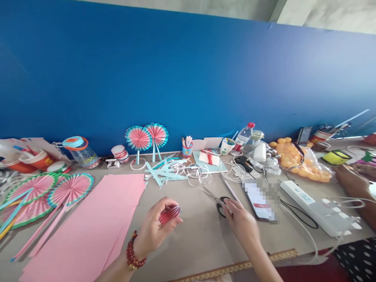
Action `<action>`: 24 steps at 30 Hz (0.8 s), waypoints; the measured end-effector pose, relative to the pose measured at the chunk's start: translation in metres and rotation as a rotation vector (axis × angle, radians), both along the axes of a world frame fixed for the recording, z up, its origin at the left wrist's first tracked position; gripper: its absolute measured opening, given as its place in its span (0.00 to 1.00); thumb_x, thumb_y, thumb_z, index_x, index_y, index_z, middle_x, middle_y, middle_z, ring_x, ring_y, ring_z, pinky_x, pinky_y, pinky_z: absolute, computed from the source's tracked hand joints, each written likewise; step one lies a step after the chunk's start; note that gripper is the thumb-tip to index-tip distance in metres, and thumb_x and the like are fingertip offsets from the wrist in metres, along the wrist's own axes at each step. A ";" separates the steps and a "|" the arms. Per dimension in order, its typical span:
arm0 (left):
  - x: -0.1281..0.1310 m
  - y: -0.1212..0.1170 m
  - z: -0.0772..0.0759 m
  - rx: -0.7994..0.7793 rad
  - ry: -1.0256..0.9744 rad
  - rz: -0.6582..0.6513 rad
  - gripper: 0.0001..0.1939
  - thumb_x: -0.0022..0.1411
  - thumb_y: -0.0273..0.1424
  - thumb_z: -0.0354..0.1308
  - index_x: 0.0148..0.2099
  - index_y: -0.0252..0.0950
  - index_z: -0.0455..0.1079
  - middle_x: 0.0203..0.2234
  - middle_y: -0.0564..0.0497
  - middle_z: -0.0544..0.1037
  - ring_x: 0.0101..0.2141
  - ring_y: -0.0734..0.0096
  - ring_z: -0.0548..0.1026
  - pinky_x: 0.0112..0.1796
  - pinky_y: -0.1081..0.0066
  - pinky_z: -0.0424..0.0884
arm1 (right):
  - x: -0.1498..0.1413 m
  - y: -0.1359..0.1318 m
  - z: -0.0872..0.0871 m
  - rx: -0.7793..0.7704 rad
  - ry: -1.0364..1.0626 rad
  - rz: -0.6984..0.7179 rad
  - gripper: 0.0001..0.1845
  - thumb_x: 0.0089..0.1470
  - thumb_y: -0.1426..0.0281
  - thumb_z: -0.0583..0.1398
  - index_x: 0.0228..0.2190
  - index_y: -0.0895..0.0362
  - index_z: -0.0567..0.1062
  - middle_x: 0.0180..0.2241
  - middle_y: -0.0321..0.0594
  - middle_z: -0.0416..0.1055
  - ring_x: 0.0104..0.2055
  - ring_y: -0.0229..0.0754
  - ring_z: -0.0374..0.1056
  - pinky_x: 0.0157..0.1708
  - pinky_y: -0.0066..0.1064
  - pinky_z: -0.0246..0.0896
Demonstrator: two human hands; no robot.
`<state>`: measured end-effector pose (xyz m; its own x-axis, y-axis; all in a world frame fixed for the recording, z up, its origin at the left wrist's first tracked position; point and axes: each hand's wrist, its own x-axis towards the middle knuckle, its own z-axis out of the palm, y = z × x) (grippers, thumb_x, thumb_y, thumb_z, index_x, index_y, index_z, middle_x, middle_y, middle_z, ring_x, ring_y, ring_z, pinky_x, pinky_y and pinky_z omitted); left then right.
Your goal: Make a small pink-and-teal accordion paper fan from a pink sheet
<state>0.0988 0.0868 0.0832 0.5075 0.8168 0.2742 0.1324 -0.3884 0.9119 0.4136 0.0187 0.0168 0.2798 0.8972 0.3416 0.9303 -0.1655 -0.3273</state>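
My left hand (155, 225), with red beads at its wrist, is closed around a small bundle of pleated pink paper (169, 215), its folds pressed together. Part of the bundle is hidden by the fingers. On the table to the right, my right hand (242, 223) has its fingers on one black handle of the scissors (219, 204). The scissors lie with their blades pointing away to the left. A thin pale stick (234, 192) lies just beyond them. Left of my left hand are large pink paper sheets (88, 219).
Finished paper fans (72, 190) lie at left; two more fans (138, 138) lean on the blue partition. Pale blue strips (167, 172) lie mid-table. At right are a phone (260, 201), a power strip (311, 205), a bag of orange balls (307, 160) and another person's hands (352, 182).
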 end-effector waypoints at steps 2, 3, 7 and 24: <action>0.003 -0.001 0.000 0.035 -0.026 0.024 0.10 0.66 0.32 0.59 0.48 0.39 0.64 0.36 0.51 0.72 0.36 0.71 0.72 0.39 0.71 0.70 | -0.018 0.000 0.017 0.071 0.086 -0.017 0.19 0.61 0.58 0.54 0.42 0.56 0.78 0.45 0.50 0.75 0.36 0.49 0.74 0.32 0.38 0.68; 0.005 -0.002 0.001 0.053 -0.043 0.032 0.10 0.66 0.31 0.59 0.47 0.39 0.64 0.37 0.51 0.72 0.36 0.72 0.72 0.39 0.71 0.70 | -0.031 0.001 0.028 0.084 0.184 0.042 0.18 0.60 0.57 0.56 0.42 0.56 0.77 0.45 0.50 0.74 0.32 0.46 0.72 0.31 0.37 0.68; 0.014 -0.006 0.003 0.152 -0.081 0.052 0.09 0.65 0.29 0.60 0.46 0.39 0.63 0.41 0.49 0.70 0.40 0.71 0.71 0.41 0.72 0.69 | -0.090 0.005 0.072 0.089 0.784 0.569 0.23 0.59 0.60 0.60 0.55 0.53 0.69 0.47 0.47 0.72 0.44 0.47 0.72 0.46 0.38 0.70; 0.012 -0.004 0.007 -0.321 -0.429 0.015 0.11 0.60 0.34 0.64 0.42 0.37 0.67 0.34 0.53 0.68 0.36 0.71 0.69 0.40 0.70 0.68 | -0.137 0.025 0.076 0.096 1.058 0.704 0.24 0.57 0.72 0.62 0.55 0.48 0.69 0.44 0.41 0.69 0.43 0.42 0.72 0.45 0.34 0.70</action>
<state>0.1112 0.0831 0.0902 0.3921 0.9003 0.1890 -0.2747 -0.0815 0.9581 0.2766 0.0438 0.0923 -0.0698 0.9463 0.3156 0.0859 0.3209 -0.9432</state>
